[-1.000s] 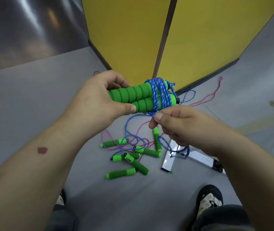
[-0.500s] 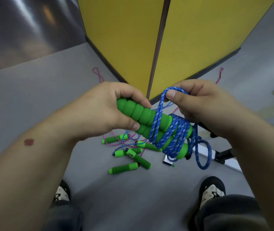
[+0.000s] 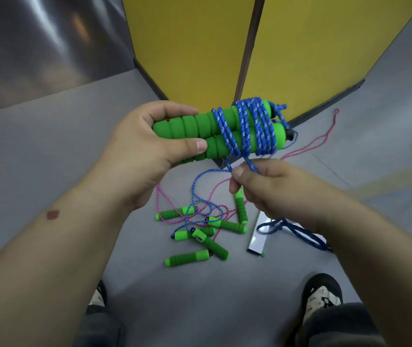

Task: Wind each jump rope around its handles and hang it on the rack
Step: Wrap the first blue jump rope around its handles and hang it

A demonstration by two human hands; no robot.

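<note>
My left hand (image 3: 147,151) grips two green foam handles (image 3: 197,128) held side by side at chest height. A blue rope (image 3: 252,128) is wound in several turns round their right half. Below the handles, my right hand (image 3: 267,189) pinches the loose end of that rope, pulled taut from the coils. A short blue loop hangs under my right wrist. On the floor lies a pile of other jump ropes (image 3: 200,226) with green handles and tangled pink and blue cords.
A yellow folding partition (image 3: 225,46) stands ahead with a dark post at its corner. A white metal base bar (image 3: 257,234) lies on the grey floor by the pile. My two shoes (image 3: 322,296) show at the bottom. No rack is in view.
My right hand has come down from above the handles to below them, drawing another turn of blue rope round. The handles have swung from tilted to nearly level.
</note>
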